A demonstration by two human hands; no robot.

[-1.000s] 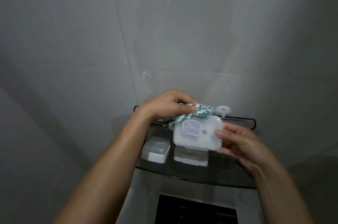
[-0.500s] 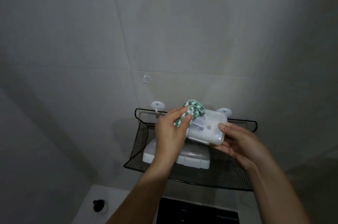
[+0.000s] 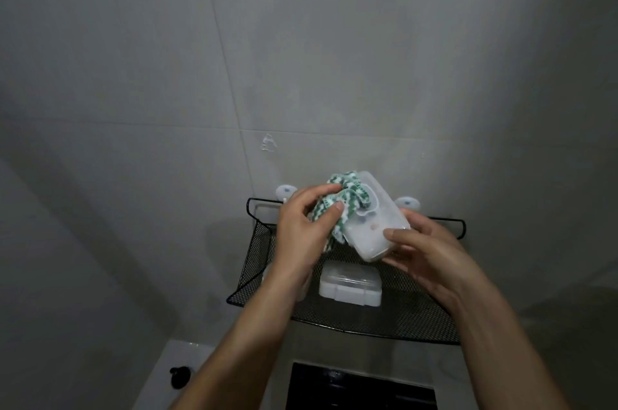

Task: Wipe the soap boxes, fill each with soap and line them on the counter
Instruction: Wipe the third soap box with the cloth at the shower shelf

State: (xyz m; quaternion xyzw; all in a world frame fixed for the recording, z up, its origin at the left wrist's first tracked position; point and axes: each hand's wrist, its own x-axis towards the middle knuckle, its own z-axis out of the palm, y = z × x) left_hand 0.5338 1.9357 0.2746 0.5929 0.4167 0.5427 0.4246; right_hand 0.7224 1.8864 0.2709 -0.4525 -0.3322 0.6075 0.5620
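Observation:
My right hand (image 3: 423,250) grips a translucent white soap box (image 3: 376,222) by its near end and holds it tilted above the shelf. My left hand (image 3: 302,229) pinches a green-and-white cloth (image 3: 347,200) and presses it against the box's left side. A second closed white soap box (image 3: 349,286) lies on the black mesh shelf (image 3: 384,316) below. My left wrist covers most of another white box at the shelf's left.
The mesh shelf hangs on a grey tiled wall (image 3: 301,58) by two white suction cups (image 3: 408,203). Below it are a pale counter (image 3: 187,359) with a small black knob (image 3: 180,375) and a dark rectangular panel (image 3: 361,389).
The box has turned from flat-facing to tilted, with its far end raised. My left hand has come round with the cloth from the box's top to its left side.

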